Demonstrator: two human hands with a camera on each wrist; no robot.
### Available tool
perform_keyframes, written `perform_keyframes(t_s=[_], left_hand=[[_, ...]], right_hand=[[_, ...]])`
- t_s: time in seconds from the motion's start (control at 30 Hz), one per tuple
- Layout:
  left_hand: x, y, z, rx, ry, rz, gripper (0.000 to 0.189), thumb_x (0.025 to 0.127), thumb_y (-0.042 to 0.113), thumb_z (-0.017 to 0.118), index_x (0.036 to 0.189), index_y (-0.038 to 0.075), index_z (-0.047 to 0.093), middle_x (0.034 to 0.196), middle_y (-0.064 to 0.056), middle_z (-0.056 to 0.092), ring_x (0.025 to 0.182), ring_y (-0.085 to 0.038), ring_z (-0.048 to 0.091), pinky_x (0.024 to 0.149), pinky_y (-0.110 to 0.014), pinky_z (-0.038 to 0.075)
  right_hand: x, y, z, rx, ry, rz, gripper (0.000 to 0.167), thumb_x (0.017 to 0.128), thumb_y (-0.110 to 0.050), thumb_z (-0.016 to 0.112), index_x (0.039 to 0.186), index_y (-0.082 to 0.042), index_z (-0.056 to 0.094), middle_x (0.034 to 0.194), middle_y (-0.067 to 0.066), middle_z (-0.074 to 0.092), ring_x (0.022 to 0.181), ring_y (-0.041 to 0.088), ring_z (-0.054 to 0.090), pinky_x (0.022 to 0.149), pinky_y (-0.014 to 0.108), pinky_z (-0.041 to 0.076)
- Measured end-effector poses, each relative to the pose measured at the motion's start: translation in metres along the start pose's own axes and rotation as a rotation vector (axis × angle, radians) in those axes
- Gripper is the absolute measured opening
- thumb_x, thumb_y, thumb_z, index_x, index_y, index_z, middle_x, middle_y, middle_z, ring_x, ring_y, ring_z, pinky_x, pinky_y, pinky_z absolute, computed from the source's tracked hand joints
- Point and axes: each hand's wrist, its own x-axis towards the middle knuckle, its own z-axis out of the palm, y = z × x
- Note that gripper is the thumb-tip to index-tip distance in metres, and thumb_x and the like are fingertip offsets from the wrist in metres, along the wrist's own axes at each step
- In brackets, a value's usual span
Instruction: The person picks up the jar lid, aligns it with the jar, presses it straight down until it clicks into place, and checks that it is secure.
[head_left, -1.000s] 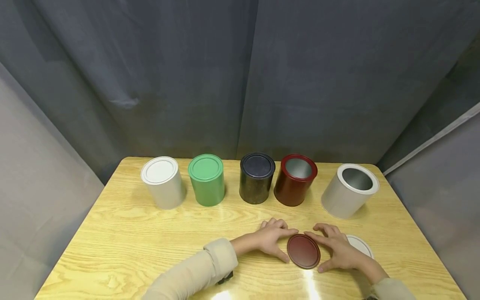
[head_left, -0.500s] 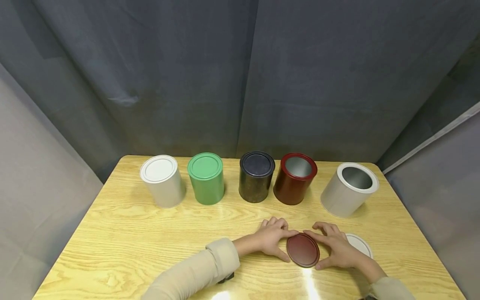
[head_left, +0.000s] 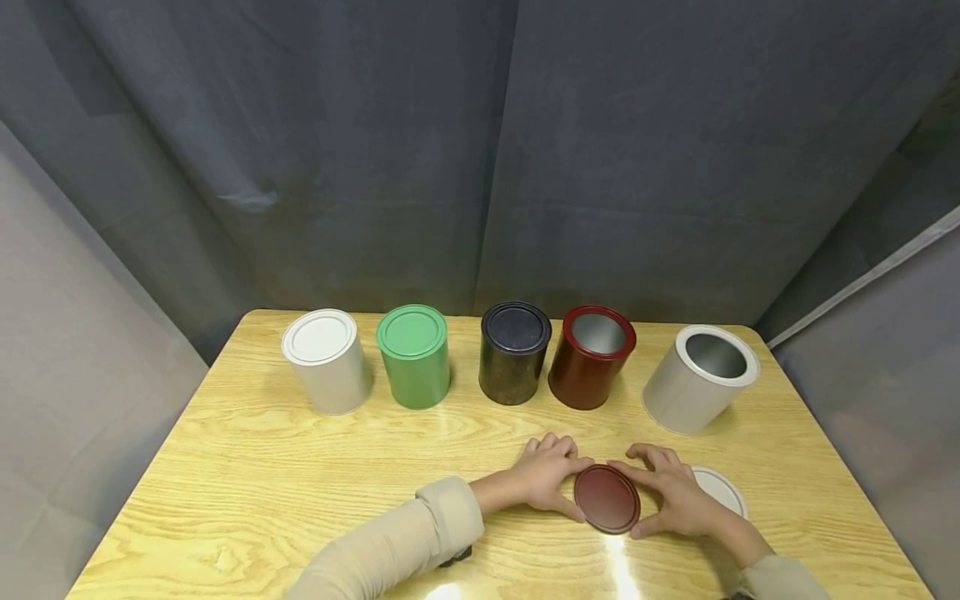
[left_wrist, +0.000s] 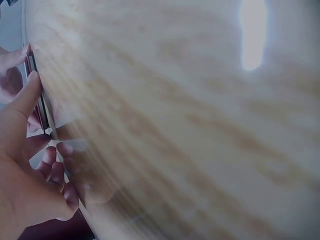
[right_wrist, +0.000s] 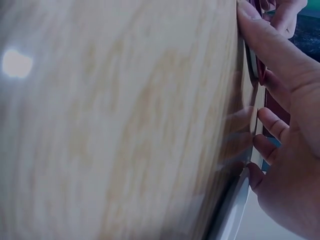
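Note:
A dark red paint can lid [head_left: 607, 499] lies at the front of the table, between the two hands. My left hand [head_left: 543, 477] holds its left side, with the index finger at the far rim and the thumb at the near left rim. From the right, my right hand [head_left: 671, 493] grips the rim the same way, the other fingers spread over the table. In the left wrist view the lid [left_wrist: 44, 112] appears edge-on, close to the tabletop. Behind stands the dark red can [head_left: 585, 371], its top uncovered. A white lid [head_left: 718, 490] is partly hidden behind my right hand.
Along the back of the wooden table [head_left: 247, 483] stand a lidded white can [head_left: 335, 379], a lidded green can [head_left: 417, 375] and a lidded black can [head_left: 512, 371]. A white can without a lid [head_left: 686, 396] stands at the right. Grey curtains [head_left: 375, 167] enclose the table.
Both thumbs have closed in slightly against the dark red lid's rim. The lid and the cans stay practically where they were.

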Motion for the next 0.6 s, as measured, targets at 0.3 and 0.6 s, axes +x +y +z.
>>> perform_keyframes(t_s=[0.3, 0.6], left_hand=[[-0.0005, 0.0002, -0.0012, 0.009, -0.006, -0.004, 0.076, 0.069, 0.063, 0.063, 0.136, 0.032, 0.043, 0.102, 0.013, 0.038, 0.086, -0.005, 0.029, 0.068, -0.021, 0.023], [-0.0019, -0.0041, -0.0053, -0.045, -0.003, 0.020, 0.077, 0.072, 0.060, 0.064, 0.138, 0.029, 0.040, 0.109, 0.011, 0.042, 0.089, -0.004, 0.032, 0.069, -0.019, 0.023]], right_hand=[[0.0010, 0.0000, 0.0023, 0.020, -0.001, 0.016, 0.085, 0.056, -0.058, 0.073, 0.128, -0.018, 0.054, 0.123, 0.016, 0.043, 0.111, 0.034, 0.032, 0.073, 0.047, 0.030], [0.0025, 0.0004, 0.0004, 0.074, 0.044, -0.032, 0.083, 0.056, -0.052, 0.077, 0.127, -0.014, 0.055, 0.110, -0.001, 0.047, 0.099, 0.017, 0.038, 0.074, 0.044, 0.032]])
